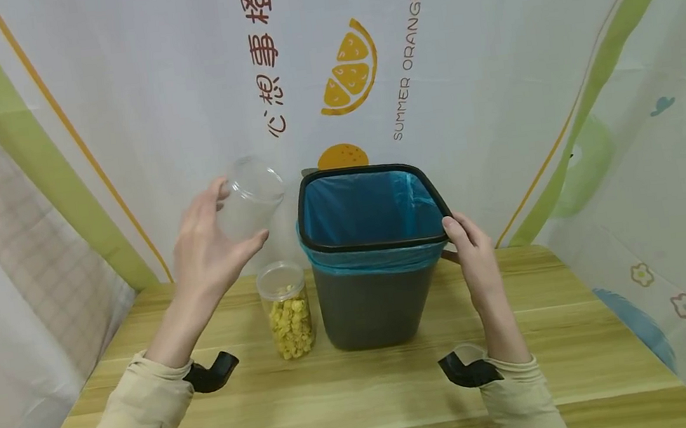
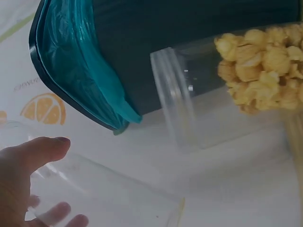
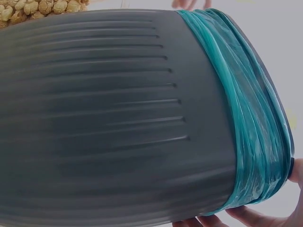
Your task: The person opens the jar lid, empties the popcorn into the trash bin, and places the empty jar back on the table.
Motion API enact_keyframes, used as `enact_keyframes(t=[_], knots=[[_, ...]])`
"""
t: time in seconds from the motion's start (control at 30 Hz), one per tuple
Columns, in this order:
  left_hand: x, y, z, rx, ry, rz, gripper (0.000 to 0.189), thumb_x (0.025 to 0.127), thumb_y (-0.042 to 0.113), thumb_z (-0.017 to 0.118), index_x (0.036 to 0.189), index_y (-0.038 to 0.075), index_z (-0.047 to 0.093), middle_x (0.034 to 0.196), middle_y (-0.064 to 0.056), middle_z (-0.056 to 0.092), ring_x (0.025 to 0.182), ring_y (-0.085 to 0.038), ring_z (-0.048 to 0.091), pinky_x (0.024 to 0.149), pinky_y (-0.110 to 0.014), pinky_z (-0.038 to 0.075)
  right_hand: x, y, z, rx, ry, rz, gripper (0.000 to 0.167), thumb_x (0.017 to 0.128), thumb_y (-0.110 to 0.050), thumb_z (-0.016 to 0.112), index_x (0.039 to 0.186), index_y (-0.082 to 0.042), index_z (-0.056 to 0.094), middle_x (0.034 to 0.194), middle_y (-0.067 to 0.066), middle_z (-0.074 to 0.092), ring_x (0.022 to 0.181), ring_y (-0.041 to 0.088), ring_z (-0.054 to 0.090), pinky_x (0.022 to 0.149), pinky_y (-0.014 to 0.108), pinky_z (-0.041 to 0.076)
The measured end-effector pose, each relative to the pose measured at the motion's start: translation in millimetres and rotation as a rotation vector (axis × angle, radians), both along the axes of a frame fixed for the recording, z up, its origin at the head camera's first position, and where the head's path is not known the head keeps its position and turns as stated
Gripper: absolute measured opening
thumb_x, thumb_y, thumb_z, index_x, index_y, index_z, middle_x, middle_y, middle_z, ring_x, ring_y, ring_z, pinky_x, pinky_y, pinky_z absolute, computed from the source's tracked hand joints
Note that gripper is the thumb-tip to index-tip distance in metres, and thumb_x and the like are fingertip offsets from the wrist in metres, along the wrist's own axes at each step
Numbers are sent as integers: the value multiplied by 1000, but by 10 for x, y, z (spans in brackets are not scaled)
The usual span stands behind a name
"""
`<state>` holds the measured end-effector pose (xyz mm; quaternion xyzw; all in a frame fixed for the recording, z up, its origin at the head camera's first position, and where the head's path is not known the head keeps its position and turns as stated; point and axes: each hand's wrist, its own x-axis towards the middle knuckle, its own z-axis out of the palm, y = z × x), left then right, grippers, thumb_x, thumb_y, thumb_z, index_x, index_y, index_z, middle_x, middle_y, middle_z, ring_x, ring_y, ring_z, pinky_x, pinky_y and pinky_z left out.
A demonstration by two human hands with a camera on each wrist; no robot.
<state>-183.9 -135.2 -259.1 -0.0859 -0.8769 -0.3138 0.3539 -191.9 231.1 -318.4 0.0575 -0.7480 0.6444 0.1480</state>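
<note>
- while our wooden table (image 1: 364,402) lies nearest under both sleeves, we raise our left hand (image 1: 204,254) above it, fingers and thumb curled round an empty clear plastic cup (image 1: 248,196).
- we hold the cup tilted, its long axis leaning up and toward the right, so its far end points at the bin; the left wrist view shows the fingertips (image 2: 57,213) through the clear wall of the cup (image 2: 104,198).
- just below that hand stands a clear jar (image 1: 288,310) upright on the table, part filled with yellow puffed snacks, touching or just beside the bin's left side.
- our right hand (image 1: 475,255) grips the right rim of the dark waste bin (image 1: 378,302), fingers wrapped over the edge by the blue liner (image 1: 370,207).
- the bin sits between our hands, to the right of the cup and slightly lower; the left hand is the one nearer the cup's path, the right only steadies.
- farthest back hangs a white curtain (image 1: 364,63) printed with orange slices.
</note>
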Motion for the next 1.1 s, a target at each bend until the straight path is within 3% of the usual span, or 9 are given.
enact_keyframes(t=[0.27, 0.6, 0.83, 0.93, 1.1], knots=[[30, -143, -229, 136, -155, 45, 96, 79, 25, 87, 156, 5, 34, 147, -19, 54, 134, -41, 54, 104, -66, 46, 4, 10, 13, -5, 2, 6, 56, 107, -45, 46, 152, -10, 50, 151, 11, 53, 131, 15, 53, 90, 18, 55], [28, -273, -524, 269, -223, 69, 95, 81, 26, 86, 156, 6, 31, 146, -23, 52, 137, -43, 53, 107, -66, 44, -15, 8, 6, 2, 14, 1, 55, 107, -46, 46, 149, -10, 53, 144, 10, 56, 133, 18, 52, 90, 18, 55], [15, -332, -728, 295, -260, 95, 93, 80, 26, 87, 154, 7, 32, 149, -24, 52, 137, -43, 54, 112, -67, 37, -23, -3, 7, -4, 17, -3, 53, 107, -43, 46, 147, -10, 54, 142, 12, 57, 135, 25, 53, 89, 19, 55], [7, -333, -802, 321, -265, 101, 94, 80, 25, 87, 154, 8, 31, 150, -21, 51, 138, -43, 54, 111, -67, 39, -21, -5, 9, -3, 10, -1, 52, 107, -43, 46, 147, -10, 54, 142, 12, 58, 135, 24, 54, 93, 25, 54], [1, -336, -926, 359, -294, 106, 97, 82, 24, 86, 157, 8, 27, 154, -23, 48, 139, -45, 52, 110, -66, 43, -20, -9, 11, -6, 3, 6, 51, 107, -42, 47, 146, -11, 54, 141, 11, 58, 132, 23, 55, 92, 24, 54]])
